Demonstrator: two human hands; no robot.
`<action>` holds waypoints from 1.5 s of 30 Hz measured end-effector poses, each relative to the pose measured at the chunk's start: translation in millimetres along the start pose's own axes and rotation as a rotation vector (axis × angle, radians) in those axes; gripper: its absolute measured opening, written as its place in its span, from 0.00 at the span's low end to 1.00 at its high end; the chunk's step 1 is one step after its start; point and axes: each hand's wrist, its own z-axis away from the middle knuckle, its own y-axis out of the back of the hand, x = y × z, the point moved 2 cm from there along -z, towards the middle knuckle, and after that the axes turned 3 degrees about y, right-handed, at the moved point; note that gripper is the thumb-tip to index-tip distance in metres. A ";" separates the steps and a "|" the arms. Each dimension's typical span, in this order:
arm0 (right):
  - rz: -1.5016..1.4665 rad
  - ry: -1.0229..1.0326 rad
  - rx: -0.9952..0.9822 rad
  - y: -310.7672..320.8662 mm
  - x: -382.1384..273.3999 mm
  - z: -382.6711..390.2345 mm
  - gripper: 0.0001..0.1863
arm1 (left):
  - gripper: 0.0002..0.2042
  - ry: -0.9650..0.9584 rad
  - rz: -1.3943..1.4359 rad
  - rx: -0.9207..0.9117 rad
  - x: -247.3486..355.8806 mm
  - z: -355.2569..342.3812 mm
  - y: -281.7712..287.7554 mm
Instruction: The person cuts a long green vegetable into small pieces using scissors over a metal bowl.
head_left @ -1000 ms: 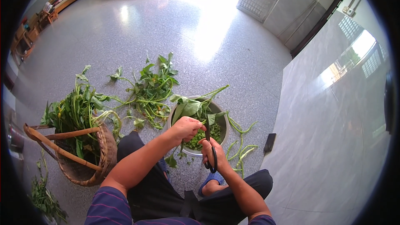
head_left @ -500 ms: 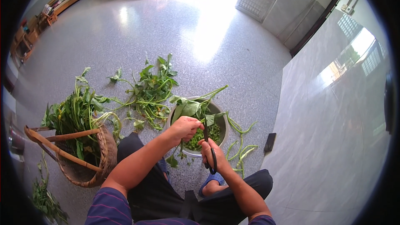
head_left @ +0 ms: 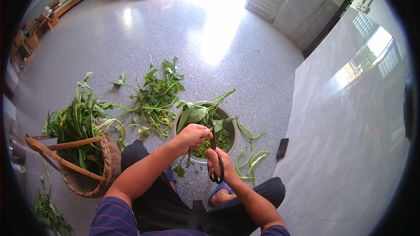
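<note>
Greens (head_left: 197, 113) are pinched over the pot (head_left: 232, 135) by the curled left hand (head_left: 192, 137), while scissors (head_left: 213, 140), wrapped by the right hand (head_left: 218, 161) at the pot's near edge, are aimed beside them toward its far side.

Black scissors (head_left: 213, 139) point blades-first over a round grey basin (head_left: 233, 137), where leafy stems (head_left: 197, 114) overhang chopped greens (head_left: 222, 140).

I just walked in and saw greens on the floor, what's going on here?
A person sits with a leafy green stem in the left hand, over a round grey basin. The right hand holds black scissors, blades close to the left hand. Chopped greens lie in the basin. Longer leafy stems lie on the floor, with more in the wicker basket to the left.
</note>
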 end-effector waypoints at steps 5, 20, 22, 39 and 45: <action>0.058 0.021 0.000 5.0 4.7 -0.6 0.19 | 0.10 -0.042 0.063 -0.007 2.3 -0.3 -0.3; 0.295 0.077 0.050 3.1 2.9 1.5 0.20 | 0.12 -0.032 -0.038 -0.026 -7.9 -9.2 6.1; 0.193 0.061 0.044 3.3 4.7 0.4 0.20 | 0.12 -0.041 -0.039 -0.032 -7.8 -10.1 4.7; 0.418 0.199 0.122 11.3 0.2 3.4 0.22 | 0.11 -0.097 -0.009 -0.015 -9.2 -14.2 0.4; 0.388 0.272 0.113 12.6 7.1 1.1 0.17 | 0.11 -0.077 -0.057 -0.064 -8.2 -13.4 2.1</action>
